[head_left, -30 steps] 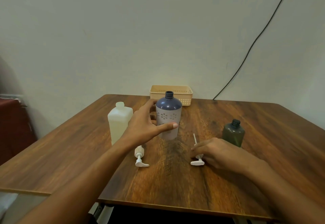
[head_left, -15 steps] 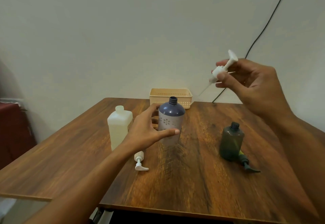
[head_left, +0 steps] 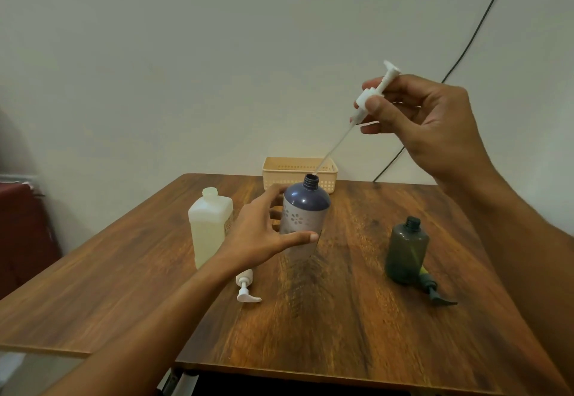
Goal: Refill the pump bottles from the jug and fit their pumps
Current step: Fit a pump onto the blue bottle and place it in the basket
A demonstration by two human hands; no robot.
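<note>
Fingers of the raised right hand (head_left: 435, 122) pinch the white pump (head_left: 371, 94); left hand (head_left: 261, 234) grips the purple bottle (head_left: 302, 221).

Pump raised from table and brought over the purple bottle mouth.

One second ago the right hand (head_left: 435, 122) lay on the table closed over a white pump (head_left: 374, 92); half a second ago it had lifted the pump high near the wall, tube clear of everything. Now the hand has come leftward and the tube tip sits at the open neck of the purple bottle (head_left: 302, 224). The dark green pump (head_left: 435, 291), hidden earlier behind that hand, lies exposed beside the green bottle (head_left: 407, 249).
</note>
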